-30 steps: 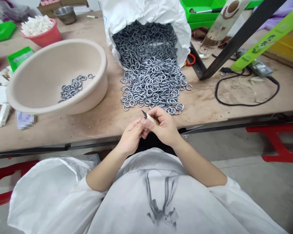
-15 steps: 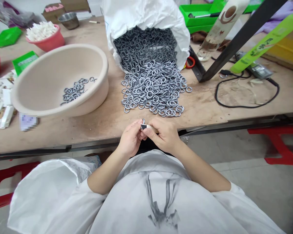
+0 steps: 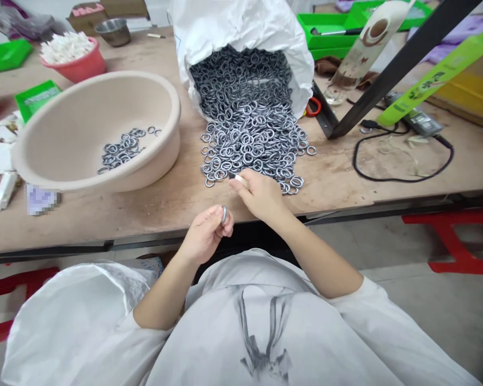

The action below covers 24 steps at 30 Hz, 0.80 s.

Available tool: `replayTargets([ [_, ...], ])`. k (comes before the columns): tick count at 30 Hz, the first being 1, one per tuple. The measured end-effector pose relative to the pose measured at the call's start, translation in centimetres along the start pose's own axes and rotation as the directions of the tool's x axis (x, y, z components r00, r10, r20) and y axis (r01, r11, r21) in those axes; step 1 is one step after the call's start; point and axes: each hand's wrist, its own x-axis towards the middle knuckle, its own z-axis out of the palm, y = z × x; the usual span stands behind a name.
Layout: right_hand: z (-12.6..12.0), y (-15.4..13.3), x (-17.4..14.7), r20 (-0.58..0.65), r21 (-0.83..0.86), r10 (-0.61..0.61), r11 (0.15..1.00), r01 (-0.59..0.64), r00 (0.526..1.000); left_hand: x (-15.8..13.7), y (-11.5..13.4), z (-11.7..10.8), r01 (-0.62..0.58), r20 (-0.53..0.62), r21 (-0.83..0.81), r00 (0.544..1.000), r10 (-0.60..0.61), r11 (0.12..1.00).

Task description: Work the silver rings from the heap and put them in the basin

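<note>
Left hand: half a second ago it met my other one at the ring; now my left hand (image 3: 203,236) has drawn apart and back toward me, fingers pinching one grey ring (image 3: 224,214).
Ring: it stands on edge above the near edge of the table (image 3: 165,212), clear of the tool that was against it.
Right hand: my right hand (image 3: 263,195) has gone forward to the near edge of the ring pile (image 3: 257,139), fingers closed around a dark-tipped tool (image 3: 241,180).
Basin: the beige basin (image 3: 148,177) holds the same small cluster of rings (image 3: 123,150) as before.
Hard to make out: most of the tool's handle is hidden in my grip, and I can't tell whether its tip touches the pile; a pixelated patch (image 3: 41,199) blurs something beside the basin.
Cut off: the white sack (image 3: 241,21) runs out at the top, the slanting metal bar (image 3: 386,75) too.
Table surface: brown, wood-like, scuffed, with a black cord (image 3: 402,179) looped on the right.
Room: pale tiled floor (image 3: 406,300) below, a red stool (image 3: 453,241) to the right.
</note>
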Motion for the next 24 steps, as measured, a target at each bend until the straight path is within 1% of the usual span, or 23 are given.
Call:
replayTargets([
  [3,0.6,-1.3,2.6,0.076,-0.16,-0.115,0.979,0.126,0.99,0.1,0.4,-1.2,-0.02,-0.121,0.034,0.992,0.023,0.999],
  [5,1.1,-1.8,3.8,0.142,-0.231,-0.126,0.96,0.157,0.982,0.3,0.7,-1.9,-0.03,-0.184,0.035,0.982,0.036,0.999],
  [7,1.3,-1.8,4.4,0.151,-0.228,-0.107,0.964,0.14,0.983,0.4,0.9,-2.4,-0.051,-0.24,0.01,0.969,0.052,0.999],
  [8,1.2,-1.7,4.4,0.128,-0.182,-0.103,0.975,0.126,0.986,0.5,1.0,-2.6,-0.056,-0.261,-0.011,0.964,0.051,0.998],
  [9,1.1,-1.6,4.2,0.102,-0.096,-0.106,0.989,0.116,0.989,0.6,1.1,-2.6,-0.057,-0.275,-0.036,0.96,0.045,0.998],
  [10,0.8,-1.4,3.8,0.086,0.033,-0.114,0.993,0.112,0.99,0.7,1.1,-2.6,-0.054,-0.28,-0.062,0.959,0.034,0.997],
  [11,0.5,-1.2,3.2,0.093,0.196,-0.129,0.975,0.109,0.987,0.9,1.1,-2.5,-0.047,-0.273,-0.089,0.962,0.021,0.995],
  [12,0.3,-1.1,2.5,0.116,0.368,-0.152,0.924,0.1,0.982,1.0,1.0,-2.3,-0.031,-0.254,-0.116,0.967,0.001,0.993],
  [13,0.0,-1.0,1.7,0.15,0.525,-0.179,0.848,0.075,0.972,1.2,0.9,-2.1,-0.006,-0.226,-0.143,0.974,-0.027,0.99],
  [14,-0.2,-1.0,1.0,0.185,0.642,-0.2,0.766,0.036,0.962,1.3,0.8,-1.8,0.025,-0.192,-0.162,0.98,-0.056,0.986],
  [15,-0.3,-1.0,0.2,0.213,0.716,-0.208,0.699,-0.008,0.955,1.4,0.7,-1.4,0.059,-0.154,-0.171,0.984,-0.086,0.983],
  [16,-0.3,-1.0,-0.5,0.23,0.753,-0.201,0.656,-0.043,0.952,1.5,0.5,-1.1,0.094,-0.114,-0.169,0.987,-0.115,0.981],
  [17,-0.3,-0.9,-1.0,0.235,0.768,-0.183,0.637,-0.067,0.955,1.5,0.4,-0.7,0.127,-0.077,-0.159,0.987,-0.141,0.979],
  [20,-0.1,-0.7,-2.0,0.194,0.778,-0.144,0.625,-0.063,0.97,1.4,0.0,0.0,0.174,-0.011,-0.113,0.984,-0.176,0.978],
  [22,-0.1,-0.5,-2.3,0.17,0.807,-0.175,0.59,-0.035,0.97,1.3,-0.2,0.4,0.166,-0.006,-0.09,0.986,-0.167,0.982],
  [24,0.0,-0.5,-2.4,0.165,0.829,-0.203,0.558,-0.024,0.965,1.2,-0.3,0.6,0.123,-0.031,-0.067,0.992,-0.126,0.99],
])
